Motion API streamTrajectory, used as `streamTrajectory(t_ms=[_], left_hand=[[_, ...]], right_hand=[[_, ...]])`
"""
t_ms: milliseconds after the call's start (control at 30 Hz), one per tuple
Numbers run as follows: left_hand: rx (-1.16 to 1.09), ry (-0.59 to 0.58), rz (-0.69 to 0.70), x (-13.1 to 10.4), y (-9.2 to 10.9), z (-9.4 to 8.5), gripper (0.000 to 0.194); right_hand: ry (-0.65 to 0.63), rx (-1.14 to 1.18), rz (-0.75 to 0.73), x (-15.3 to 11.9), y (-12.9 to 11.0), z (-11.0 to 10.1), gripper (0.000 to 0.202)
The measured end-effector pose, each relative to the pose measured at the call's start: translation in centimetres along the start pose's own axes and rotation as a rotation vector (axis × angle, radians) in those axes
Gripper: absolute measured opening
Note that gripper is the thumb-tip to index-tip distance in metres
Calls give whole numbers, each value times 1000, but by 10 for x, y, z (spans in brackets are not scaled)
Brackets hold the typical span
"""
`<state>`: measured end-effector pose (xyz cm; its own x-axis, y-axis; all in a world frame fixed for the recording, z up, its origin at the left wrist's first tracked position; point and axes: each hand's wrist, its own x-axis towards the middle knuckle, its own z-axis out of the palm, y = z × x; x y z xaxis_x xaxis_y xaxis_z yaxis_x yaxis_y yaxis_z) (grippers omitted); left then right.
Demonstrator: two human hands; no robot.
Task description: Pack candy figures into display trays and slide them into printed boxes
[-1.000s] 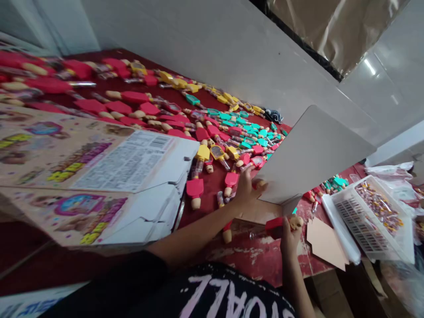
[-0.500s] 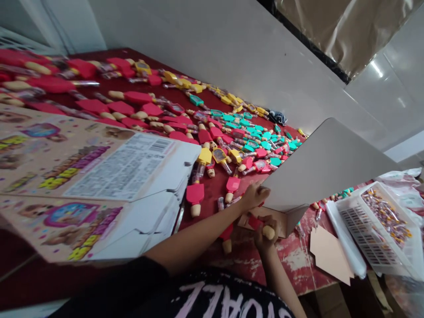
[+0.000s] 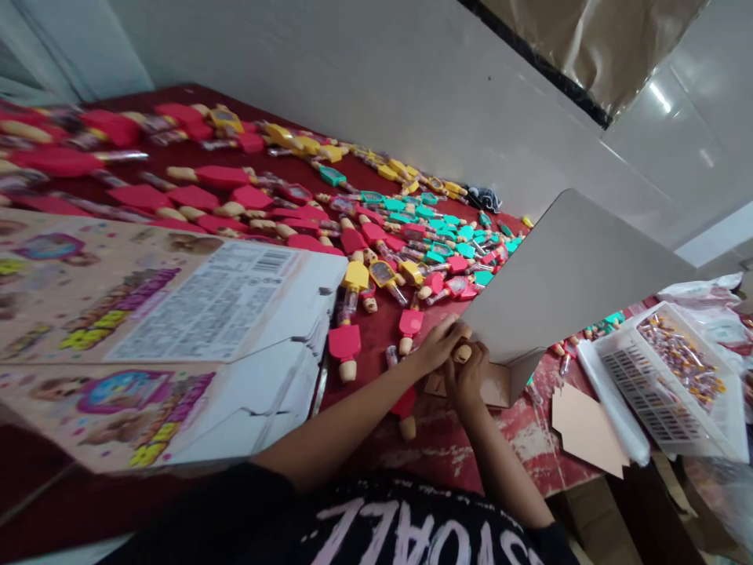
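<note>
My right hand (image 3: 467, 380) is closed around a toy, of which mainly the beige knob end (image 3: 463, 354) shows between my hands. My left hand (image 3: 442, 343) meets it from the left, fingers curled over the toy's upper side; the rest of the toy is hidden by my fingers. Just behind my hands stands an open cardboard box (image 3: 500, 384) with a tall grey flap (image 3: 565, 267) raised. A red paddle-shaped toy with a beige knob (image 3: 405, 404) lies beside my left wrist. Another red toy (image 3: 344, 343) rests further left.
Rows of red, yellow and green toys (image 3: 464, 249) cover the red table toward the wall. Printed flat cartons (image 3: 194, 314) are stacked at left. On the right are a cardboard piece (image 3: 588, 431), white plastic sheeting (image 3: 612, 404) and a white basket (image 3: 652, 400) of small tubes.
My right hand has risen with the toy to meet my left hand. The red part seen earlier is now covered by my fingers. The whole view has shifted slightly.
</note>
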<state>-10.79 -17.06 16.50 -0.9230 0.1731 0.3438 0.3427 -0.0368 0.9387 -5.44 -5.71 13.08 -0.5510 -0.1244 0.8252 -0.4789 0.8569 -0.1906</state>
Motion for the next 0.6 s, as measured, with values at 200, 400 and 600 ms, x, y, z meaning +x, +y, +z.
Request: streamTrajectory(t_ms=[200, 400, 600], left_hand=[[623, -70, -30, -89, -50, -46, 55], [1048, -498, 59, -128, -66, -78, 60], [750, -687, 2, -120, -17, -84, 38]], right_hand=[[83, 96, 14, -56, -27, -44, 30], [-94, 132, -88, -70, -33, -56, 16], [-522, 244, -11, -48, -30, -79, 34]])
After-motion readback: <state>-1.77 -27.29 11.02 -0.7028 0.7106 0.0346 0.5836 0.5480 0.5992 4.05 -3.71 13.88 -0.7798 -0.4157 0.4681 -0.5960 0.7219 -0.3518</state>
